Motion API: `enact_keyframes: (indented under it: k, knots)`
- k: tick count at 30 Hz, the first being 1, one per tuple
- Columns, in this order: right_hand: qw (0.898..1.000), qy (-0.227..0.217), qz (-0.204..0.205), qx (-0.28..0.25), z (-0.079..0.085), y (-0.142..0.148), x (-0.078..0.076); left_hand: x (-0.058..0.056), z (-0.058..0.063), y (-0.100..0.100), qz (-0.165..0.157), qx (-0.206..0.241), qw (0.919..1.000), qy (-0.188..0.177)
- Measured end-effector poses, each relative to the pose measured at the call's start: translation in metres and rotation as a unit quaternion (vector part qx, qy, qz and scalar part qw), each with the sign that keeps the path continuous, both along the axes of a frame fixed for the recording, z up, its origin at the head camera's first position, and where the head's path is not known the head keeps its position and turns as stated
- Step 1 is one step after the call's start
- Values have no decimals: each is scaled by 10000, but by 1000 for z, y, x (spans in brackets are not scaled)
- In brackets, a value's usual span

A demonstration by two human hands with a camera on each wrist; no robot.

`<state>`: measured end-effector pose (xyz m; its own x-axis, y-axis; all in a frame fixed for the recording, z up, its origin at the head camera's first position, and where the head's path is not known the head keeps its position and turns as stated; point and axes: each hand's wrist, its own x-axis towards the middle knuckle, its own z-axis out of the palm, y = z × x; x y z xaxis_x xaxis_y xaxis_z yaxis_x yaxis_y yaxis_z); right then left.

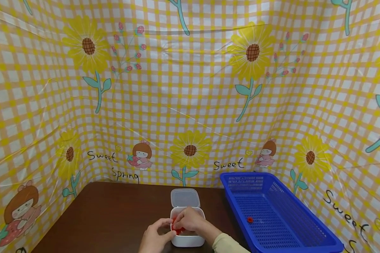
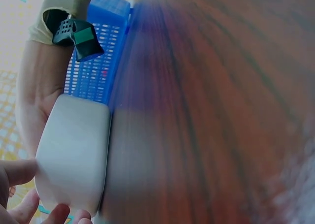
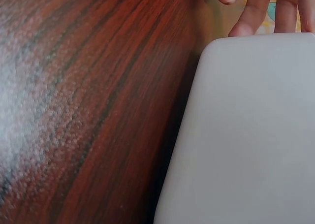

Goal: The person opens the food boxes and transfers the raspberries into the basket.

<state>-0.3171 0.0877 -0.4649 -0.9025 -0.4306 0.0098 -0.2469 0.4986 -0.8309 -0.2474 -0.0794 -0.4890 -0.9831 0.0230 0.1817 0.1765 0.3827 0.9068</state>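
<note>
A white plastic box (image 1: 188, 241) with a hinged translucent lid (image 1: 185, 198) stands on the table, its lid tipped back. My left hand (image 1: 155, 235) holds the box's left side, with bent fingers and thumb along the wall and rim. Inside lie small red pieces (image 1: 178, 231). My right hand (image 1: 190, 220) reaches over the right rim into the box, its bent fingers down among the red pieces; I cannot tell whether they pinch one. In the left wrist view, the box's smooth wall (image 2: 74, 150) hides the pieces, and fingertips (image 2: 60, 213) meet its lower edge.
A long blue plastic basket (image 1: 285, 218) stands right of the box, reaching toward the back wall. One small red piece (image 1: 250, 220) lies in it. Dark brown table (image 1: 120, 211) spreads out on the left. Checked sunflower cloth (image 1: 190, 88) encloses the back and sides.
</note>
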Motion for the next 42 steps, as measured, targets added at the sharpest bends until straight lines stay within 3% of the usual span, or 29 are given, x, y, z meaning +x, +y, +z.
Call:
enact_keyframes:
  k: [14,22,26,32,42]
  knots:
    - [9996,-235,-30,-180,2,1,0,-1,-2,1,0,85,9999,72]
    - [9999,35,81,106,5,3,-2,0,1,0,-53,152,9998,-65]
    - [9996,205,122,165,12,4,-2,0,1,0,-15,128,9999,-15]
    - [9997,125,83,170,26,10,-5,-2,1,0,17,89,9998,-156]
    - [9988,12,-331,359,54,30,-17,-1,3,2,145,-2,9996,-240]
